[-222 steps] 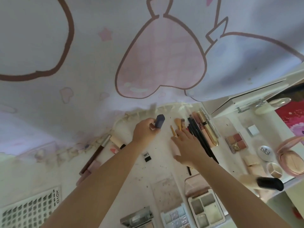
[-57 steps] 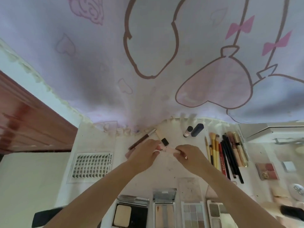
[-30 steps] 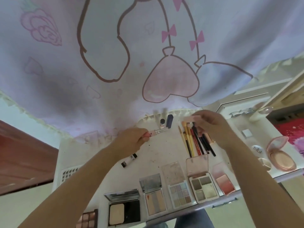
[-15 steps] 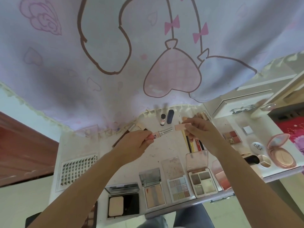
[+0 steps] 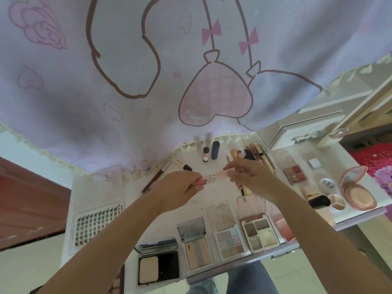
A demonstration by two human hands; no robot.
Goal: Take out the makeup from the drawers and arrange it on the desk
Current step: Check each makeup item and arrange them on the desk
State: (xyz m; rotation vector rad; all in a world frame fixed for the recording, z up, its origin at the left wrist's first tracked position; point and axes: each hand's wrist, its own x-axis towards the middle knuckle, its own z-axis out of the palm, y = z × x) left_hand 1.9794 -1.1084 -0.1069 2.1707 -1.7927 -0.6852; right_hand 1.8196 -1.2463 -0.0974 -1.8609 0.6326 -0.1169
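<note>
Both hands hold a slim pink makeup tube (image 5: 213,177) above the middle of the white desk (image 5: 101,194). My left hand (image 5: 178,190) grips its pink base end. My right hand (image 5: 251,177) pinches the pale pink cap, which sits against the silver collar. Behind the tube stand a small white bottle (image 5: 205,154) and a dark blue stick (image 5: 215,150). A row of brushes and pencils (image 5: 257,154) lies partly hidden under my right hand.
Several open palettes (image 5: 229,236) line the desk's front edge, with a black compact (image 5: 158,265) at the left. A lash tray (image 5: 96,224) lies far left. Round compacts (image 5: 358,193) and a small red palette (image 5: 295,174) lie to the right. A printed curtain (image 5: 169,71) hangs behind.
My right hand has brought the cap from over the brushes back onto the tube in my left hand, closing the gap between them.
</note>
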